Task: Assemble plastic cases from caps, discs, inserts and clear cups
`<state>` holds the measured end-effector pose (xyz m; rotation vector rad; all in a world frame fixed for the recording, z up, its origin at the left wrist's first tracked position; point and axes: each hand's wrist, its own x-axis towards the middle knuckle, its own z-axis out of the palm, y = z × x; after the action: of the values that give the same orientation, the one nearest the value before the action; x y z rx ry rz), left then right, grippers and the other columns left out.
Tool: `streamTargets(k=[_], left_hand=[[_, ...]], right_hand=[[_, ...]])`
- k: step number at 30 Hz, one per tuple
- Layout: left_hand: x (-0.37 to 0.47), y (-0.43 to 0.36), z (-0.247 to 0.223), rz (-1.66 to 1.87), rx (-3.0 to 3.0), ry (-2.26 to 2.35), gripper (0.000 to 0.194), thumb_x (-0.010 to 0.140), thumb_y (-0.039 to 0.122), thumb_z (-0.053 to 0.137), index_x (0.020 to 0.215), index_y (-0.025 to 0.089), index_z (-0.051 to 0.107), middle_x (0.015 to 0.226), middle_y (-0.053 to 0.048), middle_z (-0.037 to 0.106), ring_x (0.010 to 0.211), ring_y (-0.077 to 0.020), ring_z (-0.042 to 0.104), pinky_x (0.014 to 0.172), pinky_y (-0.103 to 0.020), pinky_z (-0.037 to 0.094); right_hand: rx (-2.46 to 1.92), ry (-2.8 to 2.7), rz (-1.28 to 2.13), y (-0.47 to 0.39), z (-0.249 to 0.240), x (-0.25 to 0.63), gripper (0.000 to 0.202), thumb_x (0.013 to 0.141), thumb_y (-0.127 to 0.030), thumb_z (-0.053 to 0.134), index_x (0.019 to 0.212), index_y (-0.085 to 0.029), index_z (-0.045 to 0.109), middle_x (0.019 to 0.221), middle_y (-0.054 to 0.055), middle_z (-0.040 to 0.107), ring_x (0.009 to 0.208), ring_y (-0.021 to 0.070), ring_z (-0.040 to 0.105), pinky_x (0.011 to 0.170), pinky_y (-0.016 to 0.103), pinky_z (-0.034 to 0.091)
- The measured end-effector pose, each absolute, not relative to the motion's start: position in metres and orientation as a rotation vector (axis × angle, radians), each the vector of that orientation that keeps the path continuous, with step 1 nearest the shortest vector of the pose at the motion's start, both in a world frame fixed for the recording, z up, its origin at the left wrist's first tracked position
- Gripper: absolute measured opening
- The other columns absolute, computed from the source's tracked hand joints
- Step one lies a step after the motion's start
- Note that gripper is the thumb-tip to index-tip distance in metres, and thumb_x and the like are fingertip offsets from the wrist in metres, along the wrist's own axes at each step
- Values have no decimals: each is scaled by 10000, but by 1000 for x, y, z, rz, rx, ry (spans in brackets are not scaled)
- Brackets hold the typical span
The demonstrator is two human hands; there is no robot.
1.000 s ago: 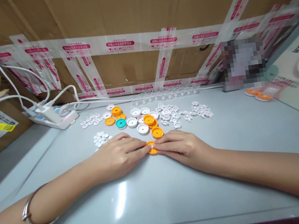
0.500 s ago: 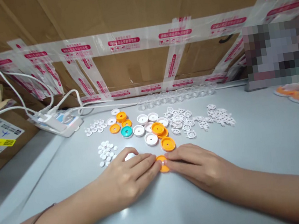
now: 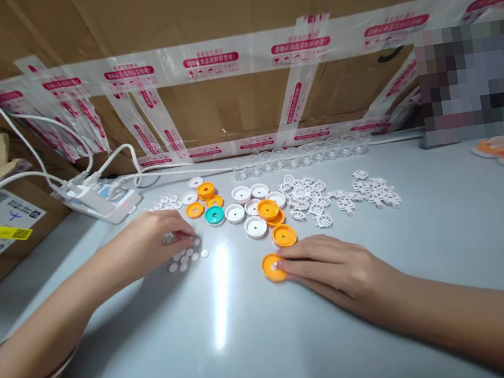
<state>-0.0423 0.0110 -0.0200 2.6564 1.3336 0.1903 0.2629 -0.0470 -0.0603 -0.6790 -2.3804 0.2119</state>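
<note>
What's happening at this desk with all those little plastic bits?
A person's right hand steadies an orange disc with a small white piece at its centre. The left hand is over the small white discs, its fingertips down at them; whether it grips one is unclear. Beyond lie orange, white and teal round parts and white spoked pieces.

left hand (image 3: 158, 236): grip unclear | standing object (image 3: 476, 82): pixelated | labelled carton (image 3: 49, 233): cropped

Left hand (image 3: 158, 236): palm down, fingers curled, fingertips lowered. Right hand (image 3: 340, 267): fingers extended together, pointing inward. Forearms converge from both sides.
</note>
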Motion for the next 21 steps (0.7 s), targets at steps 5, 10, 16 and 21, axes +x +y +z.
streamTargets(k=[5, 10, 16, 21], left_hand=[[-40, 11, -27, 298, 2705, 1296, 232, 828, 348, 499, 788, 228, 692, 762, -15, 707, 634, -157, 616, 567, -239, 455], [-16, -10, -23, 672, 2624, 1370, 176, 829, 289, 524, 828, 216, 684, 806, -11, 707, 669, -151, 629, 613, -249, 478], [32, -47, -31, 809, 2249, 1100, 118, 811, 165, 579, 847, 194, 688, 826, 10, 710, 751, -103, 645, 716, -184, 490], [45, -46, -42, 694, 2067, 1119, 122, 819, 196, 571, 832, 191, 692, 787, 9, 691, 675, -95, 612, 618, -189, 467]], right_hand=[[-676, -2398, 151, -46, -60, 262, 204, 881, -127, 469, 975, -189, 640, 970, 70, 698, 840, 160, 644, 749, 286, 534], [-675, -2403, 106, -46, -61, 260, 193, 887, -142, 468, 937, -164, 654, 956, 83, 702, 826, 160, 646, 734, 299, 538], [-647, -2423, 66, -47, -63, 260, 182, 871, -143, 510, 984, -124, 652, 980, 95, 701, 857, 177, 648, 755, 320, 537], [-626, -2405, 27, -47, -64, 259, 170, 868, -162, 527, 972, -121, 655, 969, 89, 707, 849, 177, 655, 749, 314, 542]])
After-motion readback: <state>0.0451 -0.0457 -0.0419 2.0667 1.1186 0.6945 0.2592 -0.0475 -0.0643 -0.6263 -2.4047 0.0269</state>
